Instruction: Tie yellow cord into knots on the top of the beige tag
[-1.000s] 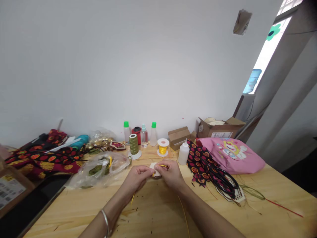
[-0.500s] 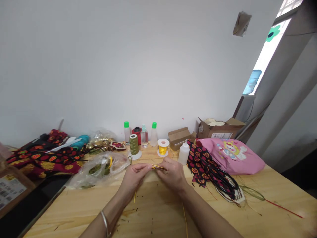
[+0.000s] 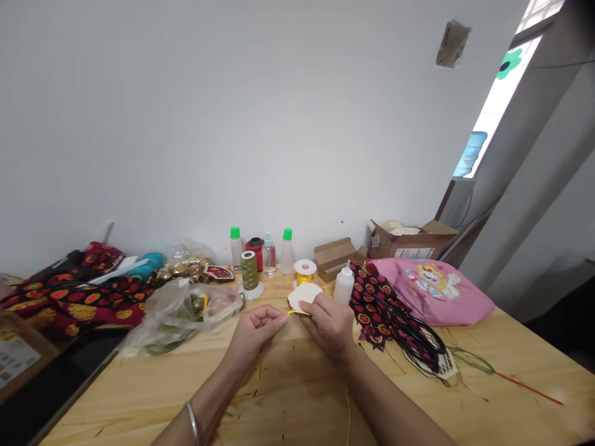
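Pale flat piece [image 3: 303, 296] is turning its broad face to view

Since the earlier frame, the piece is swinging from a nearly edge-on position to one where its pale, rounded face is showing, and it is now rising in front of the yellow spool [image 3: 305, 272], covering its lower part. The right hand [image 3: 332, 325] is gripping the piece at its near right side, the thumb lying across the pale face and the other fingers going out of sight behind it. The left hand [image 3: 258, 331] is keeping its fingers closed in a pinch on yellow cord [image 3: 292, 312], just beside the piece's near left edge. The cord is running along that darker edge, and thin yellow lengths are hanging below both hands. The piece is staying above the bench [image 3: 302, 402], between the two hands.

A silver bracelet [image 3: 192, 421] is circling the left wrist. Beyond the hands, an olive thread cone [image 3: 250, 272] is standing to the left of the yellow spool, and a white squeeze bottle [image 3: 344, 285] is standing just past the right hand. A clear plastic bag [image 3: 218, 310] is lying near the left hand. To the right, patterned cloth [image 3: 372, 294] is lying under a loop of black cable [image 3: 421, 337], and a pink bag [image 3: 465, 303] is resting beside them.
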Demonstrator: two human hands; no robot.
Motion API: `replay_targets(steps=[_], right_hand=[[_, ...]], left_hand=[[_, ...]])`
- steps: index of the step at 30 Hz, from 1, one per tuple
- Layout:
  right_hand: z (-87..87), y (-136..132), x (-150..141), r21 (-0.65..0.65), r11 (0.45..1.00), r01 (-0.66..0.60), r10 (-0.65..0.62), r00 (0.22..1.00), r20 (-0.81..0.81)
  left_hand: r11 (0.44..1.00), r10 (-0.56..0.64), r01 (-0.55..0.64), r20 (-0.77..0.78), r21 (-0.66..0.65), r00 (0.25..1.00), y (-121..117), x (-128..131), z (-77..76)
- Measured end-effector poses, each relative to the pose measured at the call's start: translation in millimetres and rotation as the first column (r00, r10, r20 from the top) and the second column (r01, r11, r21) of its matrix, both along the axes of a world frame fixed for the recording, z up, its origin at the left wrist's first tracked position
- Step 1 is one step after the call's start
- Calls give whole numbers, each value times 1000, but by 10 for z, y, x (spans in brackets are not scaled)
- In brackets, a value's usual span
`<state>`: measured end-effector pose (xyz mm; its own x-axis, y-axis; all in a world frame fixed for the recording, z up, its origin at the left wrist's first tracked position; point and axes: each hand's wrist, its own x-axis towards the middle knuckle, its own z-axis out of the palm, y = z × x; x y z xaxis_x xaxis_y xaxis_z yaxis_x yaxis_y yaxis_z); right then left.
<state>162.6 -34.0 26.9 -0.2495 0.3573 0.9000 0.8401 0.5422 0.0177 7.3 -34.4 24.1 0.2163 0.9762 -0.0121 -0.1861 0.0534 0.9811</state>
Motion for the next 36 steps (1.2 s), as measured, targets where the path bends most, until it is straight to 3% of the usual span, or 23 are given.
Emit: replay_targets(steps=[5,10,17,23,28,36], right_hand=[[-3,-26,31,60,997,-45,42,998,51],[-27,-26,38,36,997,-62,60,997,57],[-19,-17,38,62,997,-55,50,996,71],[14,-29,33,44,998,-47,42,993,109],[8,-30,30,49,997,-53,48,994,95],[-35,23,30,27,999,-23,21,996,84]], left_hand=[[982,-176,186,185,-41,967,-14,-11,-9],[960,-262,270,104,-76,960,-34,-5,-26],[965,-243,255,148,-66,959,-28,-13,-25],[980,-184,185,25,-74,983,-22,-10,-17],[977,-202,203,20,-63,979,-27,-12,-4],[971,-207,219,122,-98,971,-1,-28,-18]])
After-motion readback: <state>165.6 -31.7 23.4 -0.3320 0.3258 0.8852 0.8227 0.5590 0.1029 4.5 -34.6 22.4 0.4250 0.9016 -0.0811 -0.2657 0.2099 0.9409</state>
